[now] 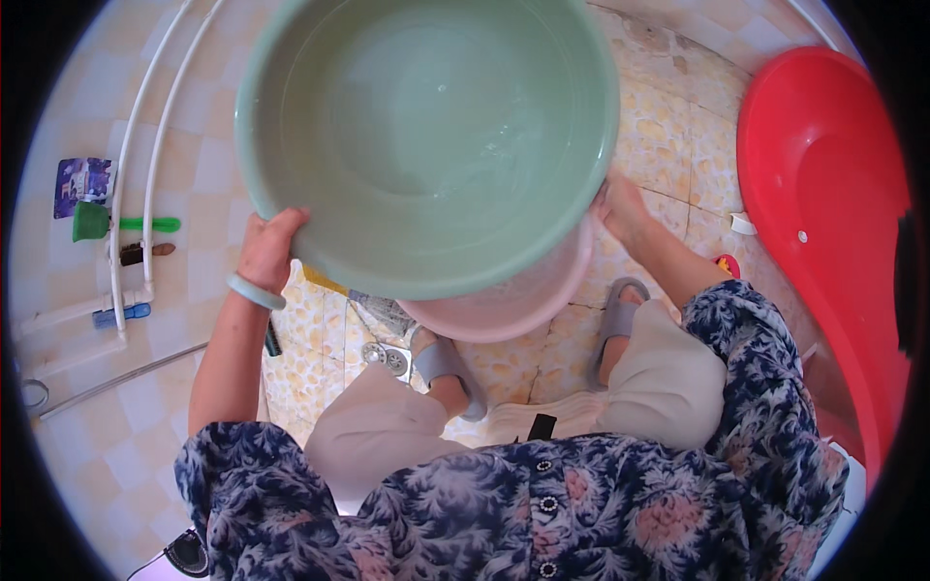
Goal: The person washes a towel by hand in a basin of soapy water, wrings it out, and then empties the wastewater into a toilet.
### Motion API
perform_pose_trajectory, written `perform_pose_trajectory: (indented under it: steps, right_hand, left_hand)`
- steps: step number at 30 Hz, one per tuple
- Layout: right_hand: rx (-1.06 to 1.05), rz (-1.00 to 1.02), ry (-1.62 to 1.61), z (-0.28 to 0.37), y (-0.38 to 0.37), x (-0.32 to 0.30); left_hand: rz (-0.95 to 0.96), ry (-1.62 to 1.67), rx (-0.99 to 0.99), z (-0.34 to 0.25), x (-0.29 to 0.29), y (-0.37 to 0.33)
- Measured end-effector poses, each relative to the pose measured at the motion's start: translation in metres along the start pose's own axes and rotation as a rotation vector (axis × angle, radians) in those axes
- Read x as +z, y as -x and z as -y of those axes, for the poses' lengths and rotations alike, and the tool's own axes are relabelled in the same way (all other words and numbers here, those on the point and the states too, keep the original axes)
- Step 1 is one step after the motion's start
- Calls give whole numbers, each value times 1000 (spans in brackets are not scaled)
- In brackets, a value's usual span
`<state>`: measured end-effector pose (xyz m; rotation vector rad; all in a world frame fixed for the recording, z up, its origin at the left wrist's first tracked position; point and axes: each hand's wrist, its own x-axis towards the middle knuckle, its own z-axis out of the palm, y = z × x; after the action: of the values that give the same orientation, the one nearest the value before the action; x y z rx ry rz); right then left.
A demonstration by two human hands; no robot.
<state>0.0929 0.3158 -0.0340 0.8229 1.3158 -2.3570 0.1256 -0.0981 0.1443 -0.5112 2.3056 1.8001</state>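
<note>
A large pale green basin (pixel 426 126) is held up in front of me, its inside facing up. There seems to be a little clear water at its bottom. My left hand (pixel 267 250) grips the near left rim, thumb over the edge, with a pale bangle on the wrist. On the right side my right hand (pixel 623 211) holds the basin's rim from outside; its fingers are partly hidden behind the wall. Below the green basin, a pink basin (pixel 484 318) stands on the tiled floor, mostly covered from view.
A red plastic tub (pixel 814 165) leans along the right wall. White pipes (pixel 133 165) run down the left wall, with a green scoop-like brush (pixel 92 222) and a purple packet (pixel 81 186) behind them. A floor drain (pixel 392 360) lies near my left slipper (pixel 448 368).
</note>
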Motion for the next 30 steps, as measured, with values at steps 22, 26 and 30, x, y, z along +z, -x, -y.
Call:
perform_pose_trajectory:
  steps: [22,26,30]
  right_hand:
    - [213,368,762,-106,-43,103]
    - [76,504,839,-101,-46,91]
    - [134,505,1121,-103,-61,94]
  left_hand:
    - [-387,-681,668,-59,7,101]
    - [-366,-745,613,-60,22,112]
    - [-357,-709,674,-67,27,122]
